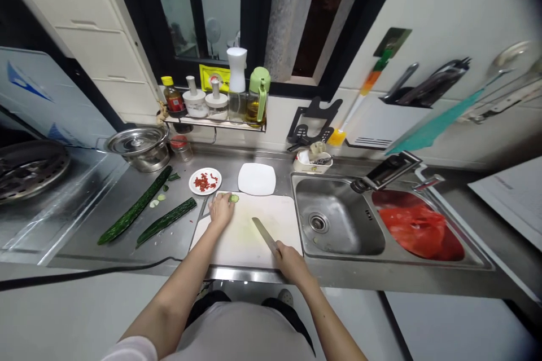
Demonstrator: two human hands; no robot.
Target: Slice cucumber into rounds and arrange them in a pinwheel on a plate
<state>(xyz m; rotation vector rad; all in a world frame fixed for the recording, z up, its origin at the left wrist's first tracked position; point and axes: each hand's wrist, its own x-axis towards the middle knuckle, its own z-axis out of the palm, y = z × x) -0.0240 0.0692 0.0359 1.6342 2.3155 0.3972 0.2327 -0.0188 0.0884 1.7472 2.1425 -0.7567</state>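
My right hand (290, 262) is wrapped around the handle of a kitchen knife (264, 233). The knife's blade points up and left over the white cutting board (249, 251). At the board's upper left corner, my left hand (221, 210) has its fingers bent around cucumber slices (234, 198); the pale green cut face shows at the fingertips, and the rest is hidden under the hand. Just beyond the board are a small plate of chopped red pieces (205, 181) and a white square plate (256, 179). Left of the board lie a long cucumber (135, 207) and a shorter cucumber (166, 222).
A double sink (339, 254) borders the board on the right, with a red plastic bag (417, 231) in its far basin. A lidded steel pot (146, 149) stands at the back left. Above the counter, a rack (220, 122) holds bottles and jars. Cucumber scraps (154, 203) lie between the cucumbers.
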